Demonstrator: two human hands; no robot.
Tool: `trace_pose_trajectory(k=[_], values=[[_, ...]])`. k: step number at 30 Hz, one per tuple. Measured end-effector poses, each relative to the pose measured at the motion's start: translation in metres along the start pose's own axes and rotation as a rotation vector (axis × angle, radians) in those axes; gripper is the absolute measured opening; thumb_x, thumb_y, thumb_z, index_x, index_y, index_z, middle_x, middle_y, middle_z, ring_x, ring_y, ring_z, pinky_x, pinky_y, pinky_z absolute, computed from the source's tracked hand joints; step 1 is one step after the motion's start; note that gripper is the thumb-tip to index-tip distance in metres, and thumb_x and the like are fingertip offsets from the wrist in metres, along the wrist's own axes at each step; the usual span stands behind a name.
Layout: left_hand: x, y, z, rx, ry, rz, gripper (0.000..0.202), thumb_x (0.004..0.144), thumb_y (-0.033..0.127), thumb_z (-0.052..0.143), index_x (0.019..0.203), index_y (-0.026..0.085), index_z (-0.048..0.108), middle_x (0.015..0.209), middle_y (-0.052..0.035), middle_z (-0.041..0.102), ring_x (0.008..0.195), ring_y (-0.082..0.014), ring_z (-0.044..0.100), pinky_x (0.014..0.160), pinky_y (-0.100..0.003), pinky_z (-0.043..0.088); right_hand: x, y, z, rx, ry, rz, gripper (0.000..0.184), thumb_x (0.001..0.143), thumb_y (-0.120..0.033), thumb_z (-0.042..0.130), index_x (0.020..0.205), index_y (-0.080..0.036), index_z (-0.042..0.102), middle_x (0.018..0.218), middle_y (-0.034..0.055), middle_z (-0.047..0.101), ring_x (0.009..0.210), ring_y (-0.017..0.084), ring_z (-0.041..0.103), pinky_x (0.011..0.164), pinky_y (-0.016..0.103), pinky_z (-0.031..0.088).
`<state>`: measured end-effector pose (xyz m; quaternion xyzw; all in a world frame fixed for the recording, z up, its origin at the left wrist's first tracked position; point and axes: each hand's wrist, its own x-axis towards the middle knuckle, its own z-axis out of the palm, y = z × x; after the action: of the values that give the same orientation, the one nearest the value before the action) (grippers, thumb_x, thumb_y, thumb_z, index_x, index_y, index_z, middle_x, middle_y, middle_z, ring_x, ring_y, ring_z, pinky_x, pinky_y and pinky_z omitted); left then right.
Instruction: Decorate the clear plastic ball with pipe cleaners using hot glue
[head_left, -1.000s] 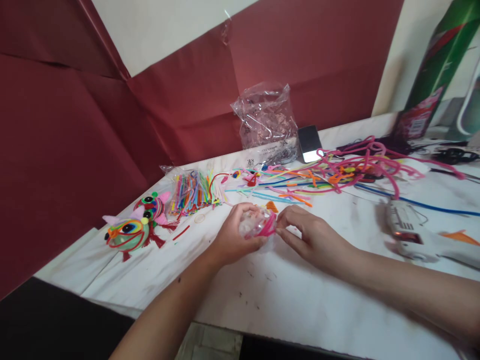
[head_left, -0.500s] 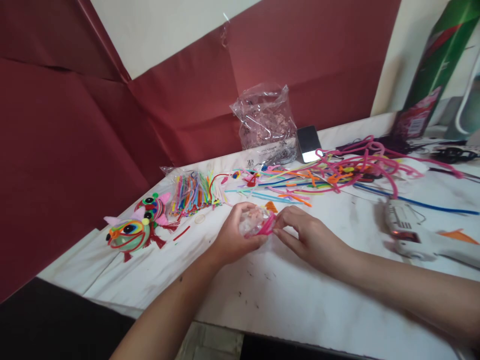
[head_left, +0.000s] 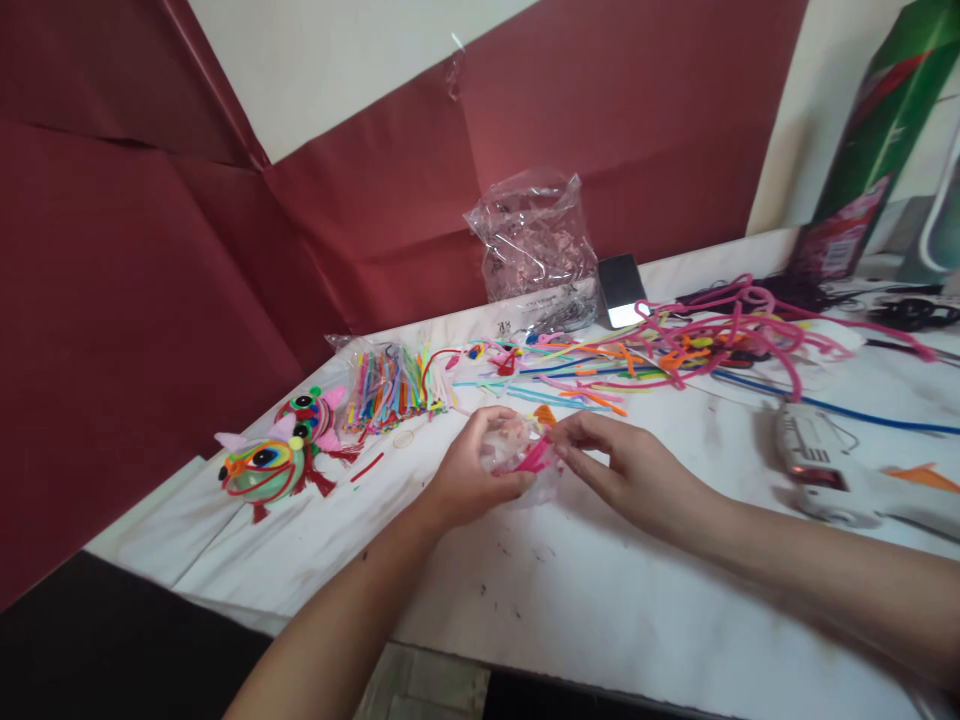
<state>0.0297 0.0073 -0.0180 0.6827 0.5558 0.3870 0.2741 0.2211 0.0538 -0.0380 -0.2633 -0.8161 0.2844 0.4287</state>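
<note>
My left hand (head_left: 469,470) cups a clear plastic ball (head_left: 508,450) just above the white table (head_left: 585,590). A pink pipe cleaner (head_left: 534,457) runs across the ball's right side. The fingertips of my right hand (head_left: 626,470) pinch that pipe cleaner against the ball. Both forearms reach in from the bottom and right edges. An orange pipe-cleaner piece (head_left: 545,412) lies right behind the ball.
Two finished colourful fish figures (head_left: 281,448) lie at the left. A bag of short pipe cleaners (head_left: 386,385), a loose heap of long ones (head_left: 675,345), a crumpled clear bag (head_left: 534,245), a phone (head_left: 619,287) and a white glue gun (head_left: 832,470) surround the hands.
My right fingers have shifted slightly on the pink pipe cleaner at the ball. The left hand keeps the ball in the same place. The view drifted a little.
</note>
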Motion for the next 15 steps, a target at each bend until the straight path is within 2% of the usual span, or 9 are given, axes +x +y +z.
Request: trace_pose_trajectory(k=[5, 10, 15], values=[[0.0014, 0.0007, -0.0019, -0.031, -0.002, -0.032, 0.057, 0.062, 0.029, 0.073, 0.112, 0.022, 0.046, 0.123, -0.0073, 0.053, 0.12, -0.0273, 0.046, 0.091, -0.036, 0.04, -0.0019, -0.0022, -0.0003, -0.075, -0.014, -0.048, 0.012, 0.085, -0.025, 0.046, 0.079, -0.022, 0.056, 0.073, 0.0021, 0.064, 0.067, 0.016, 0.061, 0.06, 0.029, 0.049], [0.0015, 0.0022, -0.0014, -0.019, 0.002, -0.037, 0.057, 0.062, 0.028, 0.073, 0.112, 0.023, 0.046, 0.123, -0.0068, 0.053, 0.122, -0.0268, 0.043, 0.092, -0.035, 0.039, -0.0031, -0.0051, -0.0005, -0.124, -0.028, -0.136, 0.012, 0.084, -0.021, 0.047, 0.078, -0.022, 0.057, 0.075, 0.0042, 0.063, 0.071, 0.018, 0.06, 0.063, 0.03, 0.049], [0.0013, -0.001, -0.0022, -0.048, -0.019, -0.043, 0.06, 0.063, 0.03, 0.074, 0.114, 0.023, 0.045, 0.124, -0.0069, 0.052, 0.116, -0.0269, 0.048, 0.092, -0.036, 0.04, -0.0044, -0.0053, -0.0008, -0.138, -0.049, -0.19, 0.014, 0.084, -0.016, 0.045, 0.075, -0.021, 0.054, 0.072, 0.0044, 0.061, 0.069, 0.018, 0.058, 0.059, 0.029, 0.047]])
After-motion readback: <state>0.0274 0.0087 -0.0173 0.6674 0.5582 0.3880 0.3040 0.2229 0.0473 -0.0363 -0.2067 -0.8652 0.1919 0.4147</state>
